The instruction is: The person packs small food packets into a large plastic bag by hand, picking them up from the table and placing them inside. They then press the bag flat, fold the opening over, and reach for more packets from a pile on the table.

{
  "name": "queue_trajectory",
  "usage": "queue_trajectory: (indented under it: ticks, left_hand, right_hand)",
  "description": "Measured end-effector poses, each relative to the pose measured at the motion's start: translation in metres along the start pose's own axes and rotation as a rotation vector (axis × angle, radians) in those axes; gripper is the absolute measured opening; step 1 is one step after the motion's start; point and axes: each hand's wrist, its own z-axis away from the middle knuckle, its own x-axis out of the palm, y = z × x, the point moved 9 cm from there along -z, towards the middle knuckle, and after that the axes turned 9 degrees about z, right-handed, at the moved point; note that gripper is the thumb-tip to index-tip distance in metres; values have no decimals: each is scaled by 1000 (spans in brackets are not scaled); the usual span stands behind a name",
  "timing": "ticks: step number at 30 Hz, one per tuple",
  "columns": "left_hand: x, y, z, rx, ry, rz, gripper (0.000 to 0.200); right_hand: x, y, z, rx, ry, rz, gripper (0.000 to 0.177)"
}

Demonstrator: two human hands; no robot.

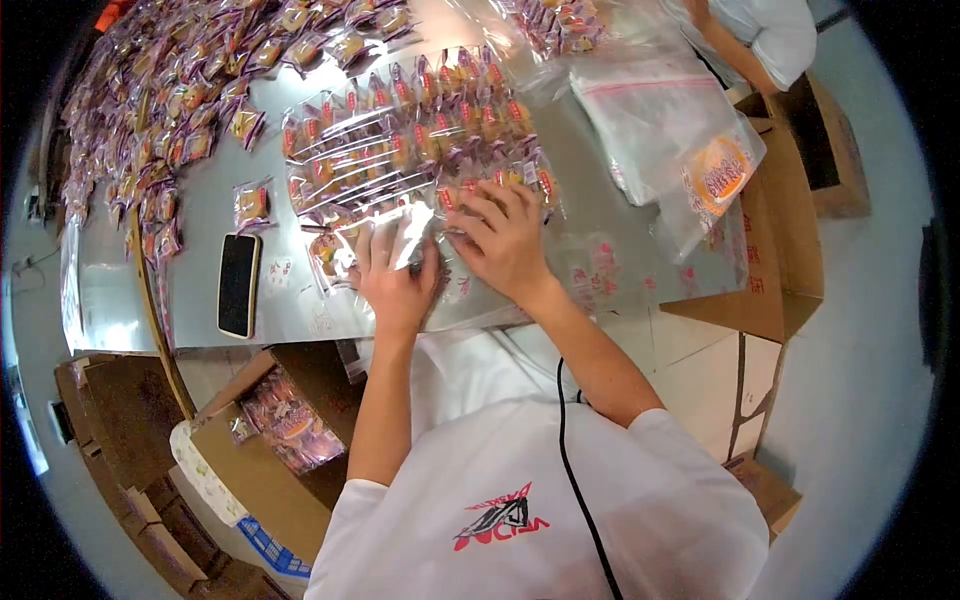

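Note:
A large clear plastic bag lies flat on the metal table, filled with rows of small wrapped cakes. My left hand rests on the bag's near edge, fingers stretched out over the shiny film and thumb apart. To its right, my right hand lies over the nearest row of packets, its fingers spread and slightly bent. Glare on the plastic hides part of what is under the left fingertips. Neither hand visibly grasps anything.
Loose wrapped cakes are heaped at the left and back. A phone and a single packet lie left of the bag. Printed empty bags are stacked right. Cardboard boxes flank the table; another person's arm is at upper right.

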Motion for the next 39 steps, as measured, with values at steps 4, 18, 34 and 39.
queue_trajectory:
  ticks: [4, 18, 34, 39]
  left_hand:
    - [-17, 16, -7, 90, 113, -54, 48]
    - [-19, 13, -3, 114, 121, -47, 47]
    - [-30, 1, 7, 83, 190, -78, 46]
    - [-28, 2, 4, 111, 109, -16, 47]
  right_hand:
    - [-14, -8, -11, 1, -62, 38, 38]
    - [8, -29, -8, 8, -34, 30, 34]
    - [-4, -51, 12, -26, 12, 24, 31]
    - [-4, -51, 23, -52, 57, 21, 36]
